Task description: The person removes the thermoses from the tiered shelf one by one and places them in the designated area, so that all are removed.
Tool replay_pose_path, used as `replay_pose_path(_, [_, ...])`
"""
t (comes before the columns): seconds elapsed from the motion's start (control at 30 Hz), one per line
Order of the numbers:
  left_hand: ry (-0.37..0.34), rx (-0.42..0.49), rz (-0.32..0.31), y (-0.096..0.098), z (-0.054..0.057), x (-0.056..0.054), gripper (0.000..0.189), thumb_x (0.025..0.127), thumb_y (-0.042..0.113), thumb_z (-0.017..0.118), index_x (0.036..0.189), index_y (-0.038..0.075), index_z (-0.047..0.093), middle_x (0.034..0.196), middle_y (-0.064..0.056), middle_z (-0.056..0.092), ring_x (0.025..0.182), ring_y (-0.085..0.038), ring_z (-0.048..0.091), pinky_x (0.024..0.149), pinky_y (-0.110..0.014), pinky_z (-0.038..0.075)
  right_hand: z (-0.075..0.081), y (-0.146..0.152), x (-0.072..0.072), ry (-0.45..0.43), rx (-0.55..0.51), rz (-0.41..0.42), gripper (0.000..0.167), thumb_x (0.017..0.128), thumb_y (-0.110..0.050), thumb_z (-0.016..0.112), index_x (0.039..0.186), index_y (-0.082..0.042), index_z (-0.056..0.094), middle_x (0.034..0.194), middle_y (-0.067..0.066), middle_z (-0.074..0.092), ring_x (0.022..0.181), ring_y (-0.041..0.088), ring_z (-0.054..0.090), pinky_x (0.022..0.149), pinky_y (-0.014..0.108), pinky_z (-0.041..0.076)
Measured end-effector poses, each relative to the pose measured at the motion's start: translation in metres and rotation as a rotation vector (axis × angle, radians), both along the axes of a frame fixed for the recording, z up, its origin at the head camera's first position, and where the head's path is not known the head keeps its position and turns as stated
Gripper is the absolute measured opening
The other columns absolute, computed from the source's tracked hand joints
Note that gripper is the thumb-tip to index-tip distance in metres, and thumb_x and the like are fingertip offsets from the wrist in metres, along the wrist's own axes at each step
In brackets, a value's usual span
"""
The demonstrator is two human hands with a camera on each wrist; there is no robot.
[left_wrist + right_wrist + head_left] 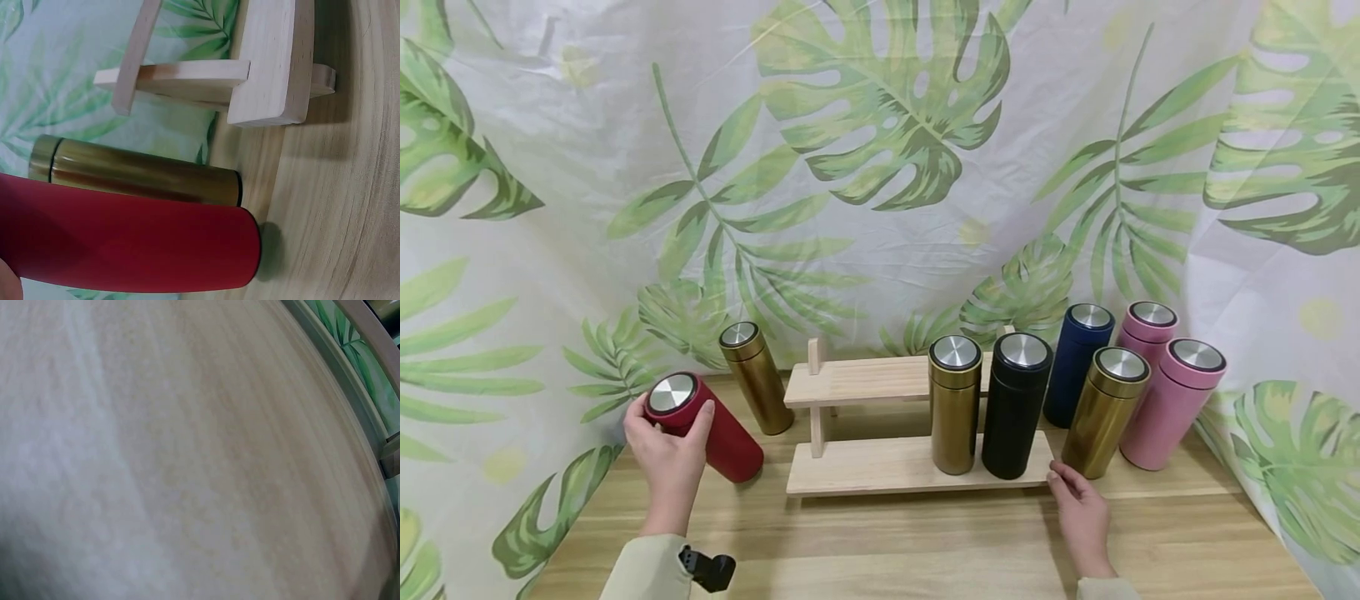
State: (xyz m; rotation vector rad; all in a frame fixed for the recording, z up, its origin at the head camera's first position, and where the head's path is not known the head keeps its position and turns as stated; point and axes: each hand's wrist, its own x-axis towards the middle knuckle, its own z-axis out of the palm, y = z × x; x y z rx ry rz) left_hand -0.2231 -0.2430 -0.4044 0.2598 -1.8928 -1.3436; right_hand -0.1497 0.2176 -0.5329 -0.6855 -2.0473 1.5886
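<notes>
Standing near upright at the left end of the table, the red bottle points its silver-topped cap upward, toward the head camera, with its base downward. Its long axis runs close to parallel with that of the slim gold bottle just behind it. In the left wrist view the axis lies across the frame, base to the right; whether the base touches the table cannot be told.

The left hand grips the red bottle around the cap end from above, thumb on one side and fingers on the other, spread to the cap's width. The right hand, fingers bent close together, pinches the front right corner of the wooden rack.

On the rack's lower shelf stand a wide gold bottle and a black bottle. Right of the rack, a blue bottle, another gold bottle and two pink bottles stand grouped on the wood-grain tabletop. A pale, leaf-printed sheet hangs behind and at both sides.
</notes>
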Motion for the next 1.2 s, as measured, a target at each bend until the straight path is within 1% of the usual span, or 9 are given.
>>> replay_pose_path(0.13, [0.033,0.024,0.024,-0.002,-0.005,-0.011,0.071,0.072,0.013,0.077,0.13,0.007,0.037,0.125,-0.001,0.037,0.114,-0.011,0.037,0.09,-0.021,0.04,0.0,0.0,0.0,-0.001,-0.004,0.0,0.027,0.089,-0.019,0.063,0.106,0.002,0.067,0.102,0.002,0.069,0.075,-0.019,0.05,0.066,0.002,0.042])
replay_pose_path(0.23, [0.047,0.029,0.04,-0.005,-0.005,-0.02,0.071,0.073,0.014,0.077,0.13,0.007,0.036,0.127,-0.004,0.036,0.117,-0.014,0.035,0.096,-0.022,0.036,0.0,0.0,-0.001,0.0,-0.01,0.005,0.027,0.089,-0.019,0.063,0.106,0.002,0.067,0.106,0.007,0.068,0.076,-0.019,0.05,0.067,0.003,0.043])
replay_pose_path(0.33, [0.042,0.044,0.051,-0.007,-0.005,-0.03,0.071,0.073,0.017,0.077,0.13,0.009,0.034,0.129,-0.006,0.034,0.121,-0.016,0.032,0.1,-0.024,0.032,0.0,0.0,-0.001,0.0,-0.01,0.009,0.028,0.089,-0.019,0.062,0.107,0.002,0.066,0.109,0.011,0.067,0.077,-0.019,0.05,0.067,0.002,0.043])
replay_pose_path(0.47, [0.035,0.092,0.06,-0.01,-0.006,-0.041,0.072,0.073,0.017,0.076,0.13,0.01,0.032,0.131,-0.007,0.032,0.123,-0.015,0.031,0.101,-0.024,0.032,0.0,0.001,-0.001,0.002,-0.003,0.017,0.031,0.09,-0.022,0.062,0.109,0.002,0.066,0.112,0.013,0.065,0.078,-0.018,0.05,0.067,0.002,0.042])
replay_pose_path(0.57, [0.05,0.128,0.071,-0.013,-0.008,-0.048,0.072,0.073,0.015,0.076,0.129,0.011,0.031,0.132,-0.006,0.031,0.124,-0.014,0.032,0.101,-0.023,0.033,-0.001,0.002,-0.001,0.002,-0.009,0.014,0.032,0.09,-0.023,0.062,0.109,0.002,0.066,0.112,0.013,0.065,0.078,-0.018,0.05,0.067,0.002,0.042])
replay_pose_path(0.77, [0.073,0.174,0.075,-0.018,-0.014,-0.057,0.071,0.073,0.013,0.075,0.127,0.014,0.03,0.134,-0.006,0.03,0.125,-0.013,0.033,0.102,-0.025,0.035,-0.004,0.002,-0.003,0.015,-0.023,-0.014,0.027,0.088,-0.019,0.064,0.105,0.002,0.067,0.105,0.007,0.069,0.076,-0.017,0.052,0.067,0.003,0.043])
replay_pose_path(1.07, [0.107,0.261,0.013,-0.023,-0.021,-0.066,0.072,0.073,0.007,0.075,0.126,0.017,0.027,0.137,-0.005,0.027,0.124,-0.014,0.033,0.103,-0.028,0.035,-0.004,0.001,-0.004,0.019,-0.032,-0.002,0.027,0.089,-0.018,0.063,0.106,0.003,0.067,0.105,0.007,0.069,0.077,-0.016,0.053,0.067,0.004,0.044])
replay_pose_path(1.13, [0.103,0.269,0.01,-0.023,-0.021,-0.067,0.073,0.073,0.006,0.074,0.126,0.017,0.026,0.137,-0.005,0.027,0.124,-0.014,0.033,0.104,-0.029,0.035,-0.004,0.002,-0.003,0.01,-0.028,0.002,0.028,0.089,-0.018,0.062,0.107,0.003,0.066,0.108,0.008,0.068,0.077,-0.016,0.052,0.067,0.004,0.044])
replay_pose_path(1.2, [0.069,0.254,0.021,-0.022,-0.019,-0.07,0.073,0.073,0.008,0.074,0.128,0.018,0.027,0.137,-0.005,0.028,0.124,-0.013,0.033,0.105,-0.028,0.035,-0.003,0.002,-0.003,0.006,-0.025,0.01,0.028,0.09,-0.02,0.061,0.108,0.001,0.066,0.111,0.011,0.066,0.078,-0.016,0.052,0.068,0.004,0.043])
